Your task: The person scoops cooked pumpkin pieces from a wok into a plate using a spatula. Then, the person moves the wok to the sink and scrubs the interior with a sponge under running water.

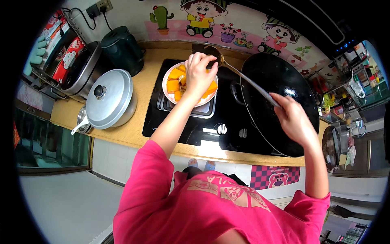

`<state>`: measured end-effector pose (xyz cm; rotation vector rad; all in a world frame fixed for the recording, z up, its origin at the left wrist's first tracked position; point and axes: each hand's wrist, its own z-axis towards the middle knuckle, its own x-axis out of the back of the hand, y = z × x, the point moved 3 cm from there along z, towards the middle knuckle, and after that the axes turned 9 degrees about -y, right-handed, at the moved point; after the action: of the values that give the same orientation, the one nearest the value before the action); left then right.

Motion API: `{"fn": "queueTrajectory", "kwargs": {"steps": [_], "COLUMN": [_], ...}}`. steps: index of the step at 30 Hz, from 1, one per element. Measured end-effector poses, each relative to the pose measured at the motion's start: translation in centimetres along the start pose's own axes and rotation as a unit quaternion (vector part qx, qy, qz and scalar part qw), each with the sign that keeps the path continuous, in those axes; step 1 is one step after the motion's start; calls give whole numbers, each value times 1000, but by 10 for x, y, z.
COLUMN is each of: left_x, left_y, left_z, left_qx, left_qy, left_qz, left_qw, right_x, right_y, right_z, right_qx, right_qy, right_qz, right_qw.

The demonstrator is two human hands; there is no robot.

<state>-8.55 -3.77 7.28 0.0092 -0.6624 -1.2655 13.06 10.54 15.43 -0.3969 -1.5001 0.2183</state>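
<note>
With my right hand [289,117] I grip the handle of a long metal ladle [249,81]; its bowl end reaches to the back of the stove, beside my left hand. My left hand [201,68] hovers over a plate [166,95] of orange pumpkin-like chunks [173,86], its fingertips brought together near the ladle's bowl. Whether the fingers pinch anything cannot be seen. The plate stands on the left burner of a black glass stove [192,134]. A large black wok [274,76], or its lid, covers the stove's right side.
Left of the stove stand a lidded aluminium pot [111,94], a dark green electric kettle [122,48] and a rice cooker [82,73]. A small metal pan with a white handle [80,125] sits by the pot. A range hood [323,27] overhangs the back right.
</note>
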Motion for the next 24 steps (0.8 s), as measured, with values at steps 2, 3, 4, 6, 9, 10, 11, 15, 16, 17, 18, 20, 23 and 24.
{"fn": "queueTrajectory", "kwargs": {"steps": [2,3,4,6,9,10,11,15,16,17,18,20,23,24], "left_x": [-5,-7,-9,-15,-17,-16,-17,-16,-16,-18,-18,-20,-24,-25], "left_y": [2,3,3,0,-3,-4,-5,-7,-6,-5,-5,-6,-16,-20], "left_z": [3,4,4,3,1,1,0,-2,-2,-1,-1,-1,-7,-11], "left_qx": [15,27,39,50,55,54,52,46,44,40,36,31,26,24], "left_qy": [5,4,3,0,6,9,7,28,40,38,35,27,6,-5], "left_qz": [0,3,7,15,43,54,60,71,70,73,78,92,122,132], "left_qw": [1000,1000,999,999,998,997,997,996,996,996,996,995,992,991], "right_x": [9,13,16,22,28,29,30,34,33,33,33,35,37,39], "right_y": [-1,-5,-7,-14,-22,-24,-25,-30,-30,-30,-31,-33,-31,-30], "right_z": [13,17,21,24,26,26,26,25,26,26,25,25,24,23], "right_qx": [14,10,7,6,12,14,16,10,10,10,9,6,20,22], "right_qy": [-12,-17,-25,-37,-44,-42,-41,-51,-53,-54,-56,-59,-38,-33], "right_qz": [-25,-24,-31,-48,-80,-89,-99,-82,-84,-86,-95,-114,-120,-123], "right_qw": [999,1000,999,998,996,995,994,995,995,995,994,992,992,992]}}
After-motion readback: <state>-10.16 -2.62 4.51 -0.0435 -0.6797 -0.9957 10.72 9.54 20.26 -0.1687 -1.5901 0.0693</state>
